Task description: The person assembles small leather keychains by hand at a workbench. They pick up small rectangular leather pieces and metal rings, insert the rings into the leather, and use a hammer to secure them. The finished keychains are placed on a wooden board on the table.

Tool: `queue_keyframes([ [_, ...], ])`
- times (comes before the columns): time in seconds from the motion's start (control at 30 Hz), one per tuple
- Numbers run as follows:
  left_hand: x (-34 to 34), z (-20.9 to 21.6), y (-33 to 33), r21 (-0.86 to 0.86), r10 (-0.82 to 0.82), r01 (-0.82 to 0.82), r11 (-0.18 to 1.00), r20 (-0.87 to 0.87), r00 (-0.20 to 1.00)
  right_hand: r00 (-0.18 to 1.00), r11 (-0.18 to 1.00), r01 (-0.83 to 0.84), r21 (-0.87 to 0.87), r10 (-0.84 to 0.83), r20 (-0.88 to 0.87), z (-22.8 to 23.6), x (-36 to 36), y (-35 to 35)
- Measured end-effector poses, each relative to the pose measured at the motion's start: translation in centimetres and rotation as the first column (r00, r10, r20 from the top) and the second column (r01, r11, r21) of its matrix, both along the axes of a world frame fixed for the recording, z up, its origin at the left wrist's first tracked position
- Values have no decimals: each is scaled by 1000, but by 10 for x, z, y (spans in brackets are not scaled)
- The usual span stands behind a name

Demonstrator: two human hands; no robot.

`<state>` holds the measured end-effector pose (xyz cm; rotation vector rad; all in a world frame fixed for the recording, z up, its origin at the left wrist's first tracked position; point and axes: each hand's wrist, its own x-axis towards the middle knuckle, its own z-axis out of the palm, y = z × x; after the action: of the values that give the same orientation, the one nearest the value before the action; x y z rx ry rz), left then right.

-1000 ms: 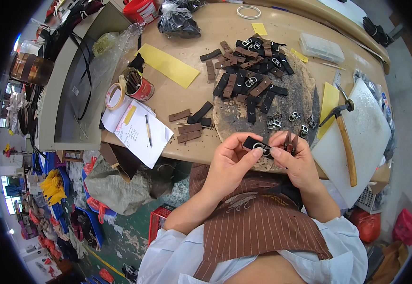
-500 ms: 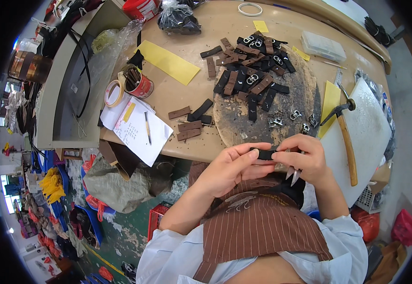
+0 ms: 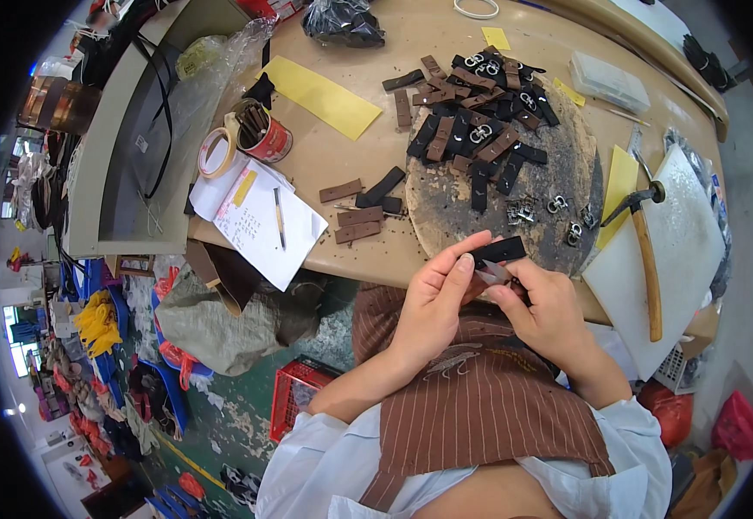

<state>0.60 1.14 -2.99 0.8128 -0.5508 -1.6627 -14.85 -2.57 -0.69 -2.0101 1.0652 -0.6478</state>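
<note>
My left hand (image 3: pixel 433 304) pinches one end of a short black strap (image 3: pixel 504 250) between thumb and fingers, above the table's front edge. My right hand (image 3: pixel 551 316) is closed round small metal thread snips (image 3: pixel 494 273), whose pointed blades lie against the near side of the strap by my left thumb. The snips' handles are mostly hidden in my palm. Just beyond is a round, worn board (image 3: pixel 446 227) carrying a heap of black and brown straps (image 3: pixel 480 130), some with silver clasps. Several loose silver clasps (image 3: pixel 558 204) rest on the board's right part.
A hammer (image 3: pixel 646 268) lies on a white slab (image 3: pixel 683 233) at the right. Left of the board are loose brown straps (image 3: pixel 359 232), an open notebook (image 3: pixel 255 227) with a pen, a tape roll (image 3: pixel 216 153) and a red tin (image 3: pixel 266 143). Yellow paper (image 3: pixel 320 99) lies farther back.
The snips have swung from pointing down in my right hand to pointing at the strap. My left hand has turned more upright, tilting the strap. The whole view has shifted slightly.
</note>
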Motion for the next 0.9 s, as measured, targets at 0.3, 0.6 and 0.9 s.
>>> queue_keyframes([
  [0.3, -9, -5, 2, -70, 79, -74, 995, 74, 994, 997, 1000, -21, -1, 21, -75, 1, 4, 0],
  [0.6, -15, -5, 3, -63, 119, -114, 991, 77, 990, 999, 1000, 25, 2, -25, -40, -1, 4, 4],
  [0.9, -16, -8, 5, -172, 140, -107, 979, 194, 971, 992, 999, 0, 37, 5, -128, 2, 2, 6],
])
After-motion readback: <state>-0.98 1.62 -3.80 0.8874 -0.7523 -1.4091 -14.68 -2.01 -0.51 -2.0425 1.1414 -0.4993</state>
